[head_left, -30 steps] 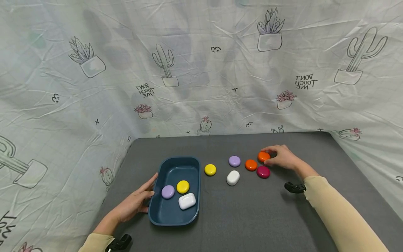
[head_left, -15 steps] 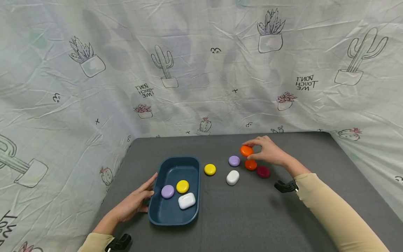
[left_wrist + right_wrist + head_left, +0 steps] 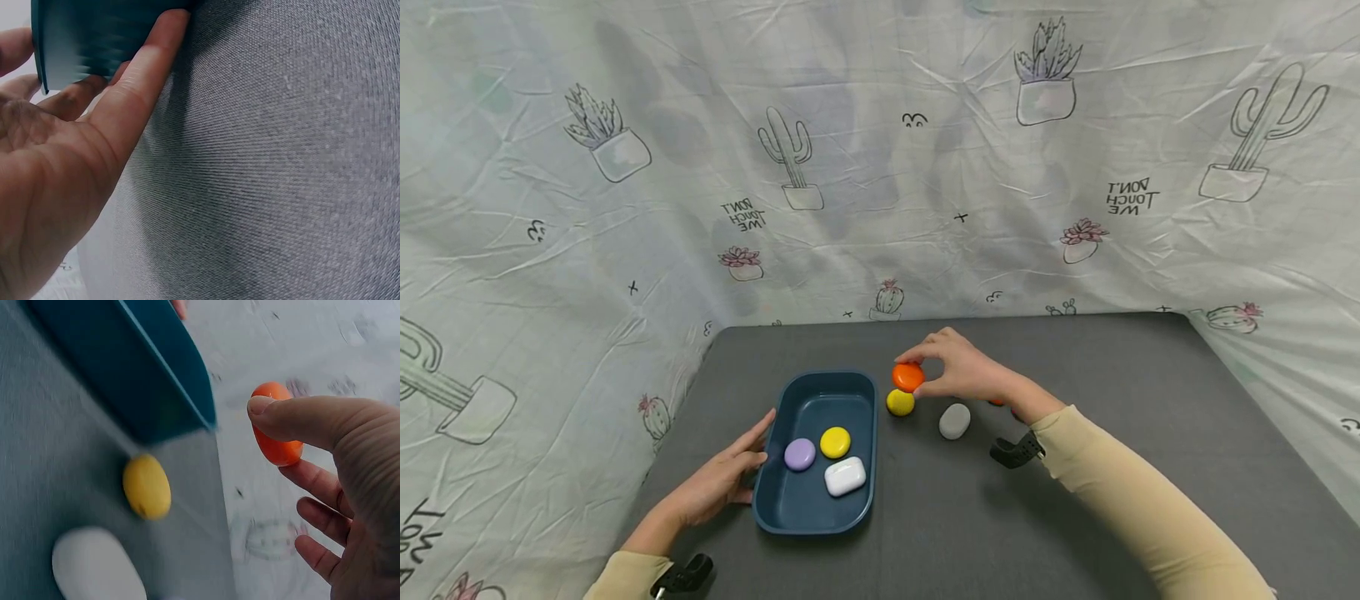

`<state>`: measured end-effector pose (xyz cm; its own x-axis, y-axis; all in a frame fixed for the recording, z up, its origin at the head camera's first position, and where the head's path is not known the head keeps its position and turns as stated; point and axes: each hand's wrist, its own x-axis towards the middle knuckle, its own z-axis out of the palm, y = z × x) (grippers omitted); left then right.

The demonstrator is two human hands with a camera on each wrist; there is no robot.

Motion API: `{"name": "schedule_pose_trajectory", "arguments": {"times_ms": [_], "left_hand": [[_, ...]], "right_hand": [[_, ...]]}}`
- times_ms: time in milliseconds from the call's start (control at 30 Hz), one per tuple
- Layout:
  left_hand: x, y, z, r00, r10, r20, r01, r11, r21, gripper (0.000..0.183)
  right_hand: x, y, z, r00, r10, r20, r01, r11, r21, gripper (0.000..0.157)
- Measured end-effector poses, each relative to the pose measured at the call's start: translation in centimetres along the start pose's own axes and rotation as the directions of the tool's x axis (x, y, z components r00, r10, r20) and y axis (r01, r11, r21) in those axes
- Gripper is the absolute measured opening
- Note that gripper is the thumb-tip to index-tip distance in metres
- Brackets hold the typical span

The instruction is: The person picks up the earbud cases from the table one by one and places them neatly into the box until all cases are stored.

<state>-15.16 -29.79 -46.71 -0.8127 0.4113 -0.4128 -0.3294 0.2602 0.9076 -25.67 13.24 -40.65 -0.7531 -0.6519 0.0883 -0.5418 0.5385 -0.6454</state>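
My right hand point(image 3: 961, 367) pinches a glossy orange disc point(image 3: 908, 377) between thumb and fingers, raised above the table; in the right wrist view the orange disc point(image 3: 277, 425) shows edge-on beside the thumb. Directly below it in the head view lies a yellow disc point(image 3: 900, 403). A dark blue tray point(image 3: 816, 522) stands to the left, holding a lilac disc point(image 3: 800, 454), a yellow disc point(image 3: 835, 442) and a white rounded block point(image 3: 846, 477). Against the tray's left wall rests my left hand point(image 3: 718, 483), its fingers extended; the left wrist view shows them touching the outer side.
A white oval piece point(image 3: 955, 422) lies right of the yellow one. Slivers of another orange disc point(image 3: 996, 402) and a crimson disc point(image 3: 1016, 414) peek out around the right wrist. A patterned cloth point(image 3: 880, 167) hangs behind the grey table point(image 3: 940, 517).
My right hand has lifted the orange disc from the far right and carried it left, over to the yellow disc near the tray. The left hand and tray stay put.
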Motion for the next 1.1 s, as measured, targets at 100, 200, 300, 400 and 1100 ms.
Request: {"name": "schedule_pose_trajectory", "arguments": {"times_ms": [100,200,300,400,1100], "left_hand": [[0.1,0.2,-0.1,1.0,-0.003,0.01,0.003,1.0,-0.013,0.069],[0.1,0.5,-0.1,1.0,-0.005,0.027,0.005,0.999,-0.032,0.07],[0.1,0.8,-0.2,0.999,-0.002,0.049,0.005,0.998,-0.055,0.071],[0.0,1.1,-0.2,0.998,0.004,0.066,0.001,0.998,-0.064,0.071],[0.0,0.6,-0.2,0.999,-0.001,0.046,0.004,0.998,-0.069,0.067]], "right_hand": [[1.0,-1.2,1.0,0.999,-0.021,0.032,0.022,1.0,-0.018,0.049],[1.8,-2.2,1.9,0.997,-0.049,0.063,0.052,0.997,-0.051,0.049],[2.5,-3.1,2.9,0.994,-0.067,0.088,0.075,0.993,-0.092,0.048],[3.1,-3.9,3.6,0.992,-0.071,0.108,0.086,0.986,-0.145,0.048],[5.0,-6.1,7.2,0.976,-0.055,0.21,0.15,0.872,-0.467,0.043]]}}
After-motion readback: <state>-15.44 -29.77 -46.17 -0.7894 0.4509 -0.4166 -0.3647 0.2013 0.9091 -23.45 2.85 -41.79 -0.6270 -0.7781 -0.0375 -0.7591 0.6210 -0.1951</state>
